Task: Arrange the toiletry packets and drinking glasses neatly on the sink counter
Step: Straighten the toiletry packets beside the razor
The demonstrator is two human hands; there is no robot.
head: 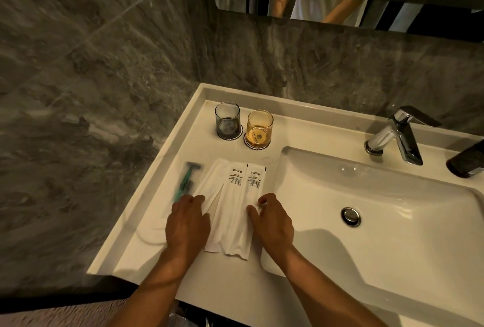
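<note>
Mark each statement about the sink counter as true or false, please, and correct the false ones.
1. Two glasses stand at the back of the counter, the grey glass to the left of the amber glass. True.
2. The white packets lie inside the basin. False: they lie on the counter, to the left of the basin.
3. The green razor lies to the left of the packets. True.
4. The right hand holds the amber glass. False: it rests at the right edge of the packets, far from the glasses.
5. The left hand touches the left packet. True.
6. The faucet is running. False: no water is visible.
</note>
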